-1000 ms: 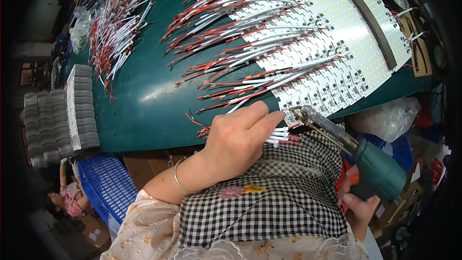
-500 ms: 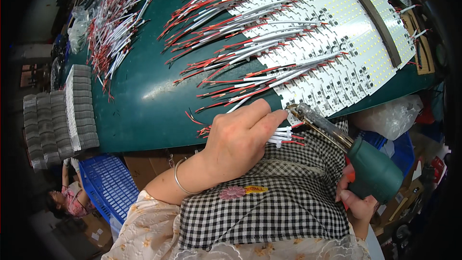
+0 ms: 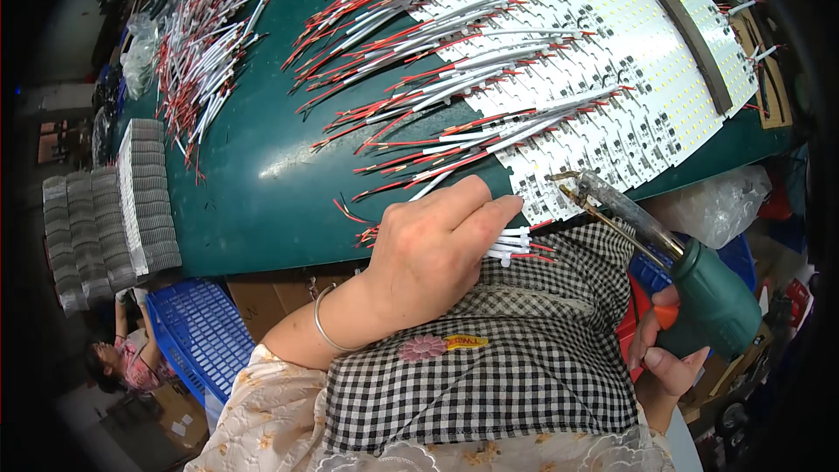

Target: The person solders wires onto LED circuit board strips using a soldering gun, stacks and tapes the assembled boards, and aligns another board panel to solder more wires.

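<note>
My left hand [image 3: 437, 240] is closed over a bundle of short white cables [image 3: 509, 247] with red wire ends, low at the table's near edge. Its fingertips are beside the corner of the overlapping white LED boards [image 3: 603, 149]. My right hand [image 3: 660, 354] grips a green soldering gun [image 3: 718, 301] with an orange trigger. The gun's metal tip is over the nearest boards, a short way right of my left fingers. Rows of white cables with red ends [image 3: 524, 127] lie across the boards, pointing left. My palm hides part of the held bundle.
A dark curved bar [image 3: 677, 26] lies across the boards. On the green table [image 3: 280, 210] are a loose cable heap [image 3: 205, 61] at far left and stacked grey-white strips [image 3: 144, 197]. Below are a blue crate [image 3: 197, 332] and another person [image 3: 135, 358]. A clear plastic bag [image 3: 721, 205] is at right.
My right hand has moved the soldering gun to the right, and its tip has shifted away from my left fingertips. My left hand stays almost in place, with the cables still in it.
</note>
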{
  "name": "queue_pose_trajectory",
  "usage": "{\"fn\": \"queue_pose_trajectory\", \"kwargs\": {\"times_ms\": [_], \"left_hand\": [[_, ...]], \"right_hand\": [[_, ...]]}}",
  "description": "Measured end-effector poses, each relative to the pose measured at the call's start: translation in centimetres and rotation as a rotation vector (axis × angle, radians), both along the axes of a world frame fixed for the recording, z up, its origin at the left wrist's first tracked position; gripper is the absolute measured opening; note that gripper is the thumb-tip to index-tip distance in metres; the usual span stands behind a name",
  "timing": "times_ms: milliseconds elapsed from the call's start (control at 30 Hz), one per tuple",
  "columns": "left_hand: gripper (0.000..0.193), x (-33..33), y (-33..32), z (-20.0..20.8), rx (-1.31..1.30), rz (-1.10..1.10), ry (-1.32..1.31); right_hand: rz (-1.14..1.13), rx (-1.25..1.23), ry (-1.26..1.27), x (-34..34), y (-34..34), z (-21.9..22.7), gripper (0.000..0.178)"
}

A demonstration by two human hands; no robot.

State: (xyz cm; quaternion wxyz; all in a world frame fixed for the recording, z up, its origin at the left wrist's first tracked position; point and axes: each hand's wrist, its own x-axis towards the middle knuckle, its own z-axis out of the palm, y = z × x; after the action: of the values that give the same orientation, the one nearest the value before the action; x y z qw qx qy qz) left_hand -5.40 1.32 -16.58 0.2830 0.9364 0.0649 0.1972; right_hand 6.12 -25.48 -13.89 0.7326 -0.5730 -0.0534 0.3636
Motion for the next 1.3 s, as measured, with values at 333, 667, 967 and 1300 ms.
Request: {"fn": "queue_pose_trajectory", "kwargs": {"times_ms": [333, 667, 967, 1300], "left_hand": [[0.052, 0.3, 1.3, -1.0, -0.185, -0.162, -0.046], [0.044, 0.4, 1.5, -0.7, -0.054, -0.194, -0.052], [0.039, 0.6, 1.8, -1.0, -0.048, -0.23, -0.083], [0.038, 0.5, 1.7, -0.9, -0.022, -0.225, -0.067]], "right_hand": [[0.039, -0.023, 0.029, -0.3, -1.1, 0.5, 0.059], [0.016, -0.209, -0.009, -1.1, -1.1, 0.2, 0.069], [0.002, -0.351, 0.018, -2.2, -1.8, 0.4, 0.067], [0.138, -0.36, -0.271, -2.1, -3.7, -1.2, 0.054]]}}
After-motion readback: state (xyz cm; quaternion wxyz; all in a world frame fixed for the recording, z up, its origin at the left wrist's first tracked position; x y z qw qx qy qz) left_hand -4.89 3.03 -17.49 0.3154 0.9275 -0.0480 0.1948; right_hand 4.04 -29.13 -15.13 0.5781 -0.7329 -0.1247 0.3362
